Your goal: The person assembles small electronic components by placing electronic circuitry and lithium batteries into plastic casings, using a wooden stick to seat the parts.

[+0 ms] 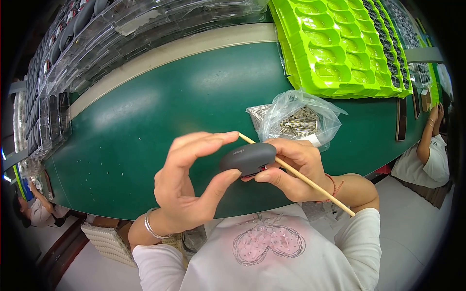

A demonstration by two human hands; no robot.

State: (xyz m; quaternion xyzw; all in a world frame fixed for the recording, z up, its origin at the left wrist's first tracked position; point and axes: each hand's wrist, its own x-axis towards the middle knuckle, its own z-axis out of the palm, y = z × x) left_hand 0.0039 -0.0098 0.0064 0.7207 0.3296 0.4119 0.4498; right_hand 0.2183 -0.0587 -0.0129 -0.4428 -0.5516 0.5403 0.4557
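Observation:
My right hand (296, 169) is closed on a dark grey oval plastic case (248, 159), gripping its right end. A thin wooden stick (315, 186) is also in that hand, slanting behind the case from upper left to lower right. The underside of the case shows a little red beside the right thumb. My left hand (191, 174) is spread around the case's left end. Its thumb touches the lower edge, while its outstretched fingers reach up near the stick's tip and stay apart from the case.
Beyond my hands, a clear plastic bag (303, 116) of small metal pins lies on the green table (160, 106). Bright green moulded trays (335, 53) are stacked at the far right, some pockets holding dark parts. Clear trays (131, 39) line the far left. Other people sit at both sides.

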